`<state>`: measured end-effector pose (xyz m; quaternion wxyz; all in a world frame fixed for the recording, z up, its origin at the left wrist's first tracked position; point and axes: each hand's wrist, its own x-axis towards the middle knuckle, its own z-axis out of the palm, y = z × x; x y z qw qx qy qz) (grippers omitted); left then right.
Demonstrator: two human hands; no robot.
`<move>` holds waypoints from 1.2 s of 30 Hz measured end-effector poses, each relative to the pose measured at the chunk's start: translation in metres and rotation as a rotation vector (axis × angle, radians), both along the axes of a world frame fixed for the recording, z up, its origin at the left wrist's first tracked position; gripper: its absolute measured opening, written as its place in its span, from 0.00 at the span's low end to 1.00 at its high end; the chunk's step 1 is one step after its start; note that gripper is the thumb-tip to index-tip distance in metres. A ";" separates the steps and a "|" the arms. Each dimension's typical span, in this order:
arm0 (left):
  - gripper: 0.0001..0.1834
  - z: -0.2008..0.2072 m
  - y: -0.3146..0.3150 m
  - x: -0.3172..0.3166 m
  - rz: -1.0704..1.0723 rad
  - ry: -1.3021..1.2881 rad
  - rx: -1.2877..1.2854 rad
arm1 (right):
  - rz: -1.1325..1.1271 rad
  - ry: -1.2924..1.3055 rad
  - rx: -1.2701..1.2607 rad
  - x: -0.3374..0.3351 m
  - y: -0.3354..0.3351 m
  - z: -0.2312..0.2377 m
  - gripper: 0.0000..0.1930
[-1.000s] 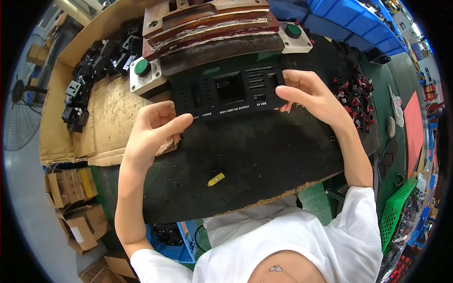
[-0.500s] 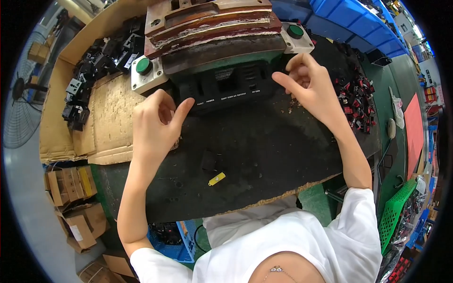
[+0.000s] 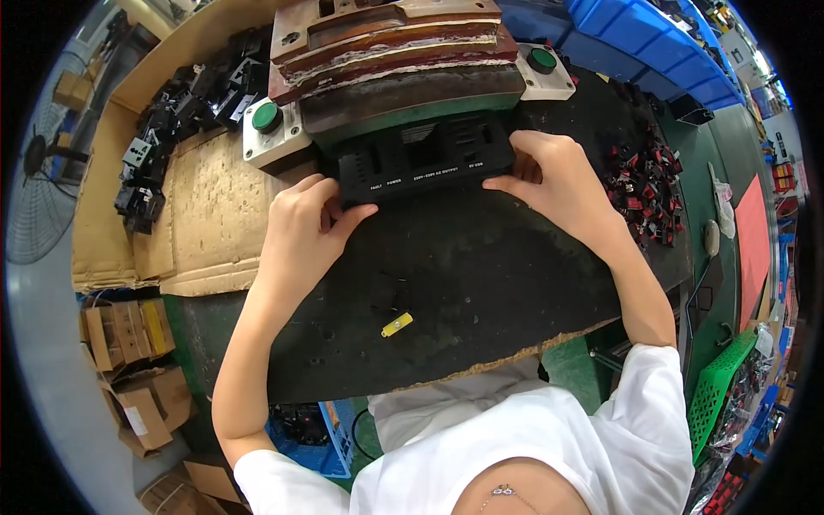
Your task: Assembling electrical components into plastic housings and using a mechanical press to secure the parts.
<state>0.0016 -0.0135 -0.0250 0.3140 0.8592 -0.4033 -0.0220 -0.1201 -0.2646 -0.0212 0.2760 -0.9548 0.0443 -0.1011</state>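
A long black plastic panel (image 3: pixel 422 182) with rectangular cut-outs and white lettering stands tilted at the foot of a heavy press-like fixture (image 3: pixel 399 64). Its left end is pinched by my left hand (image 3: pixel 311 221), thumb along the lower edge. At the other end my right hand (image 3: pixel 554 178) has its thumb below and its fingers behind the panel, closed on it. On the dark table nearer to me lie a small yellow piece with a metal dot (image 3: pixel 397 324) and a small black part (image 3: pixel 392 292) that barely shows against the surface.
Green push buttons on white boxes (image 3: pixel 267 118) flank the fixture. Black socket parts (image 3: pixel 176 120) fill a cardboard tray (image 3: pixel 210 215) at left. Small red-and-black parts (image 3: pixel 650 193) are heaped at right. Blue bins (image 3: pixel 644 39) stand behind; a green basket (image 3: pixel 725 378) is at far right.
My hands, loosely curled near the panel's ends before, have closed on both ends. The panel has shifted slightly right and is a little more slanted, its right end higher.
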 end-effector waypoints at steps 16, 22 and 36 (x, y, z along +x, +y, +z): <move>0.23 0.001 -0.002 0.001 -0.023 -0.081 0.042 | 0.060 -0.085 -0.171 0.001 0.002 0.005 0.22; 0.20 -0.003 -0.005 -0.003 0.005 -0.067 0.036 | 0.053 -0.089 -0.129 0.003 0.003 -0.002 0.22; 0.20 -0.002 -0.007 -0.004 0.001 -0.119 0.083 | 0.063 -0.208 -0.217 0.002 0.008 -0.012 0.23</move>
